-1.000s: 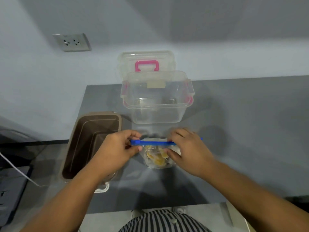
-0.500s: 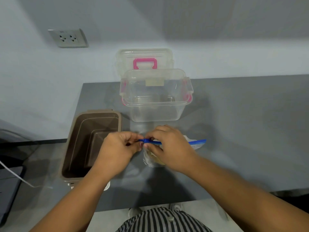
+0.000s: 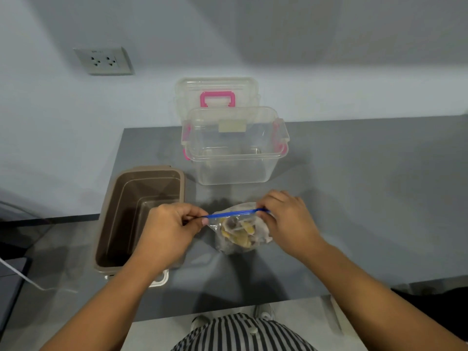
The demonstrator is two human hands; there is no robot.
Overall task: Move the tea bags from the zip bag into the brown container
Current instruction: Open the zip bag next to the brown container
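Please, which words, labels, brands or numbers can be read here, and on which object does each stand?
No text is readable.
On the clear container, the beige label looks blank.
The wall socket has tiny marks, too small to read.
The tea bags in the zip bag: print blurred.

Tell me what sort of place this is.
Likely a plain room in a home or small office: a grey table against a bare wall with a power outlet, plus household plastic boxes, one clear storage box and a brown container.
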